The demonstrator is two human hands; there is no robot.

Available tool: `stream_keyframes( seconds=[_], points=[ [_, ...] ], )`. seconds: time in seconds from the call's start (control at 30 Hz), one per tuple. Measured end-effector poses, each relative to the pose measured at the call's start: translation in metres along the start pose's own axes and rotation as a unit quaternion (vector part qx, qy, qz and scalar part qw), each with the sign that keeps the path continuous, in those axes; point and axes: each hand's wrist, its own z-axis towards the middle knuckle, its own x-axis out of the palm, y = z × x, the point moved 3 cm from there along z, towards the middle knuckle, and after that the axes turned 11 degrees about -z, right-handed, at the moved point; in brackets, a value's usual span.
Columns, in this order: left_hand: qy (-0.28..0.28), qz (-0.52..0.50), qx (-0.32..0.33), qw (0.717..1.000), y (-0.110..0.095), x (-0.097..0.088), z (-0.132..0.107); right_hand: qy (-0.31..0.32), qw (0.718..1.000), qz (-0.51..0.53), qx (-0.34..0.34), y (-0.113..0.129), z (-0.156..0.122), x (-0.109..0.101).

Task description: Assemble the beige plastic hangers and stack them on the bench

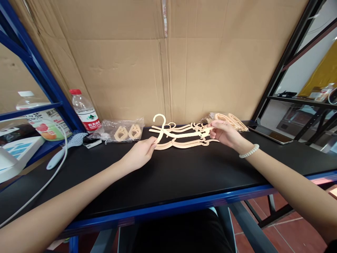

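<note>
A cream plastic clothes hanger (184, 134) is held up over the black tabletop, its hook curling upward near the left end. My left hand (141, 151) is closed, pinching one arm of it just below the hook. At its other end my right hand (223, 131) grips it, fingers closed around the tip. More cream hangers (181, 144) lie on the table just behind and beneath it, partly overlapped by it, so their exact number is hard to make out. A pale beaded bracelet (249, 151) circles my right wrist.
A clear bag with folded hangers (127, 131) lies at left, another bagged bundle (231, 121) at right. A red-capped water bottle (84, 110), hairbrush (67, 147) and white cable (59, 160) sit at left; a phone-like dark slab (270, 134) at right. Cardboard (126, 63) stands behind.
</note>
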Motion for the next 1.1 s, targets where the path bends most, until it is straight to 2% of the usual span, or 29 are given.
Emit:
stream_keyframes(
  seconds=[0.13, 0.27, 0.33, 0.43, 0.53, 0.7, 0.93, 1.1],
  points=[
    [-0.018, 0.021, -0.002, 1.0, -0.001, -0.003, 0.0, 0.047, 0.995, -0.078, 0.04, 0.001, 0.005, -0.022],
    [-0.012, 0.024, 0.003, 1.0, 0.0, 0.0, -0.001, 0.126, 0.974, -0.176, 0.063, 0.001, 0.002, -0.02],
    [-0.01, 0.019, 0.013, 1.0, 0.0, 0.002, -0.002, 0.156, 0.955, -0.247, 0.049, 0.002, 0.0, -0.016],
    [-0.014, -0.004, 0.027, 1.0, 0.001, 0.006, -0.002, 0.202, 0.911, -0.358, 0.029, 0.005, -0.001, -0.013],
    [-0.023, -0.024, 0.041, 0.999, 0.0, 0.01, -0.004, 0.219, 0.876, -0.43, 0.011, 0.007, -0.001, -0.017],
    [-0.017, -0.025, 0.064, 0.998, -0.003, 0.016, -0.006, 0.236, 0.86, -0.453, 0.004, 0.009, -0.002, -0.02],
    [0.005, -0.004, 0.065, 0.998, -0.005, 0.019, -0.007, 0.292, 0.832, -0.467, 0.074, 0.01, -0.006, -0.019],
    [0.016, 0.051, 0.09, 0.994, -0.004, 0.018, -0.006, 0.294, 0.819, -0.485, 0.092, 0.006, -0.006, -0.019]
  ],
)
